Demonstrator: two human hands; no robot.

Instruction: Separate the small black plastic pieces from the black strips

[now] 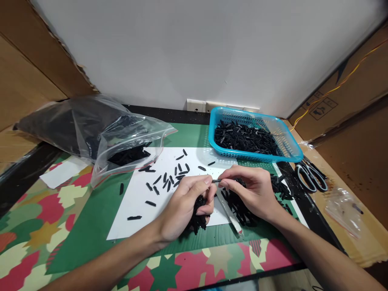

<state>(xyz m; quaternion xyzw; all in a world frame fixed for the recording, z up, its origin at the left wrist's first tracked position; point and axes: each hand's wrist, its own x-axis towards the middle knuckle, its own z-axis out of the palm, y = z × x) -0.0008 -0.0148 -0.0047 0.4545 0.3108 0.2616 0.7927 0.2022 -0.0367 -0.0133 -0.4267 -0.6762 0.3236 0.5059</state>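
My left hand (pixel 185 204) rests on a white sheet (pixel 138 214) and clutches a bunch of small black strips (pixel 198 220) in its palm. Its thumb and forefinger also pinch one end of a single thin black strip (pixel 216 181). My right hand (pixel 247 188) pinches the other end of that strip, fingertips almost meeting the left ones. Beneath the right hand lies a pile of black strips (pixel 238 208) and a clear slim sleeve (pixel 230 214). Several loose black strips (pixel 169 178) are scattered over the sheet to the left.
A blue plastic basket (pixel 291 147) full of black strips stands at the back right. An open clear bag (pixel 121 137) of black strips lies at the back left. Scissors (pixel 312 178) and a small clear bag (pixel 344 210) sit at the right on cardboard. The mat (pixel 91 210) is green with coloured shapes.
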